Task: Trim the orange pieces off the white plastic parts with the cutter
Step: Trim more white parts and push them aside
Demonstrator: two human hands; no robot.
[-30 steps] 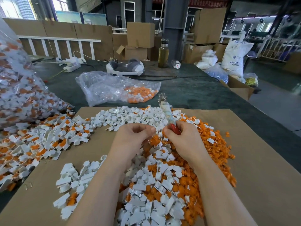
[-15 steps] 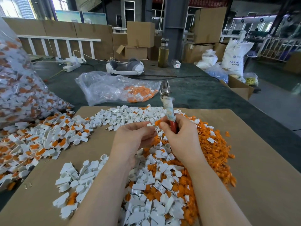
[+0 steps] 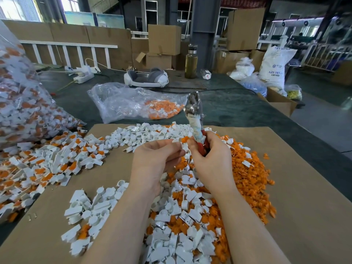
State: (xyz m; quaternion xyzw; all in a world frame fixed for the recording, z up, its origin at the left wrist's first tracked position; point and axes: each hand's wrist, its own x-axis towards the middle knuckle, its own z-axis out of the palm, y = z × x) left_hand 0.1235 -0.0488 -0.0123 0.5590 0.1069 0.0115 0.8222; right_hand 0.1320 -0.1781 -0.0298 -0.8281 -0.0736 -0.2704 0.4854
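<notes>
My right hand (image 3: 207,161) is wrapped round the red handles of the cutter (image 3: 195,119), its metal nose pointing up and away from me, wrapped in pale tape below the head. My left hand (image 3: 155,159) pinches a small white part (image 3: 179,140) at the fingertips, with its orange piece (image 3: 184,139) poking out just beside the cutter handle, right above the heap. These bits look light and stiff, thin hard plastic, so I judge they'd snap cleanly but skitter if held loosely; best to pinch the white body and leave the orange tab free for the blades. Under my wrists lies a mixed pile (image 3: 190,216) of white and orange on brown cardboard (image 3: 304,206). To my left, untrimmed pieces (image 3: 47,162) spill from a big clear bag (image 3: 22,103) stuffed with more of the same. Ahead, a smaller clear bag (image 3: 122,101) lies slumped, holding orange offcuts (image 3: 162,110) at its right end. A bottle (image 3: 191,61) stands farther back.
</notes>
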